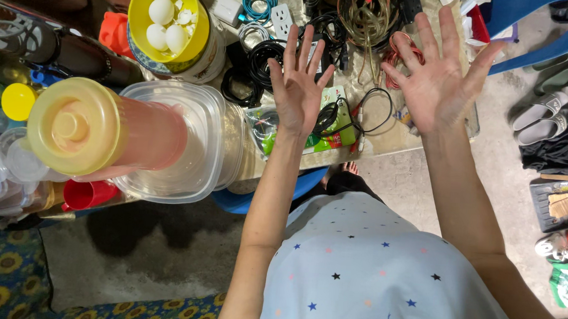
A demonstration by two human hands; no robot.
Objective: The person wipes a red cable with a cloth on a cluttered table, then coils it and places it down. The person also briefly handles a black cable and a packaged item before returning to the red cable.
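Both hands up over the worktop (390, 143), fingers spread wide, grip fully apart, holding nothing. Left hand (299, 91) hovers above black cables (267, 63) and a green packet (331, 126). Right hand (437, 77) sits above a red cable coil (402, 52), near the worktop edge. Yellow bowl (168, 16) holds three white eggs (161, 11) plus shell bits. Clear plastic tubs (196, 141) stacked, look empty. Orange-lidded jug (92, 128) sits in front of them. Forearms straight, angled outward, palms facing away from camera.

Pale blue shirt (382, 277), small coloured stars, bare forearms
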